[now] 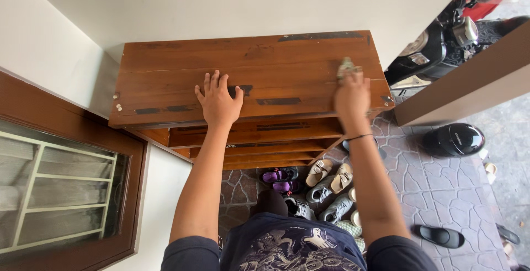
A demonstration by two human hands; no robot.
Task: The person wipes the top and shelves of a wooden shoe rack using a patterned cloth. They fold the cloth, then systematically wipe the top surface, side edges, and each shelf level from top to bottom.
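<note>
You stand at a home's entrance porch. A worn wooden shoe rack (248, 78) sits against the white wall at twelve o'clock, pairs of shoes (326, 185) litter the stone-patterned paving (436, 188) below, a barred wooden door (66, 188) lies at nine o'clock, and a parked motorbike (452, 39) with a black helmet (454, 139) waits at two o'clock.

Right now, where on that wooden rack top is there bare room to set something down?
The shoe rack top is bare from its left edge to the left hand, and between that and the right hand, which holds a cloth. The floor below is crowded with shoes.
</note>
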